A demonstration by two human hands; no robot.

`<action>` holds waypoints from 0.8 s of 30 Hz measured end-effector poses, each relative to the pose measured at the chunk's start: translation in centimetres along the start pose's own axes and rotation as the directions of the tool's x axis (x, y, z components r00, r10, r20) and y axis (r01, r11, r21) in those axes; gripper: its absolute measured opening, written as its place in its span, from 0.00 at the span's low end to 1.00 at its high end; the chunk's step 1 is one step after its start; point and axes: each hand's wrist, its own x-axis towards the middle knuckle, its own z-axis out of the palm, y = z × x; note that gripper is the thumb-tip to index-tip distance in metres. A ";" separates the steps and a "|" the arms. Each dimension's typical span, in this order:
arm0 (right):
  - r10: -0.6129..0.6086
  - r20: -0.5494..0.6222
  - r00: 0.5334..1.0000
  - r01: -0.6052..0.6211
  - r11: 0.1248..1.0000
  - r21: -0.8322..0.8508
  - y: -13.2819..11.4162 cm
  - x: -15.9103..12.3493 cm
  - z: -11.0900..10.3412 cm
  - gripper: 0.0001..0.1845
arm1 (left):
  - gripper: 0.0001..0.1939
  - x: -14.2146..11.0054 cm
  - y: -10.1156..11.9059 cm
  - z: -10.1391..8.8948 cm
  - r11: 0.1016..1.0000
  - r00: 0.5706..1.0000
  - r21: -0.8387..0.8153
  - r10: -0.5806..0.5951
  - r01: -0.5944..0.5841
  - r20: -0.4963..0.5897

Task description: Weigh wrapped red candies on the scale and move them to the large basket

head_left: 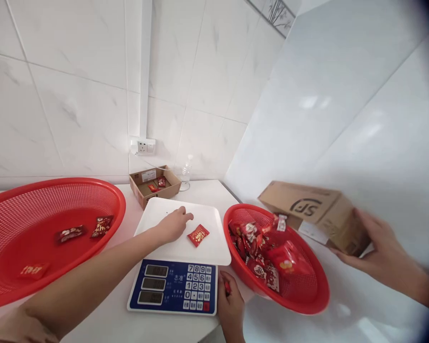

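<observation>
The left hand (pixel 175 224) hovers over or touches the white tray (pixel 200 214) of a weighing scale (pixel 178 286), its fingers curled downward; I cannot tell whether its grip has anything in it. Just to its right, a red packet (pixel 198 235) lies flat on the tray (gold print facing up). The right hand (pixel 232 302) is beside the scale's keypad, its grip closed around a small red item (pixel 227 286), mostly hidden by the fingers.

The scale stands on a white worktop (pixel 203 190). To the left is a big red basket (pixel 119 200) with a few packets inside, two of them near its right side. On the right, another red basket (pixel 321 300) holds a heap of packets, some blurred.

Above that basket's far side, a co-worker's hand (pixel 386 243), reaching in from the right edge, grasps a tilted cardboard box (pixel 300 197) marked SF. Behind the tray sits an open carton (pixel 169 190) with packets in it, next to a clear bottle (pixel 186 169); a wall socket (pixel 145 146) is above them.
</observation>
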 end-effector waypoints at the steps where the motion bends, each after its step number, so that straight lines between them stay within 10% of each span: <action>1: 0.003 0.008 1.000 -0.003 1.000 -0.006 0.0 0.0 0.0 0.23 | 0.14 -0.2 0.5 -0.2 1.000 1.000 -0.007 -0.001 0.001 -0.005; 14: -0.005 -0.011 1.000 0.005 1.000 -0.017 -0.2 -0.1 -0.1 0.24 | 0.18 0.9 3.2 1.1 1.000 0.998 0.018 -0.006 0.004 0.070; 20: 0.118 0.033 0.992 -0.115 0.991 -0.064 -0.5 -0.5 -0.3 0.30 | 0.13 -4.7 0.8 -2.4 0.979 0.974 0.008 -0.202 0.204 -0.107; 24: 0.152 0.025 0.988 -0.150 0.985 -0.083 -0.6 -0.6 -0.4 0.30 | 0.18 -10.0 -3.3 -5.9 0.892 0.862 0.011 -0.433 0.451 -0.263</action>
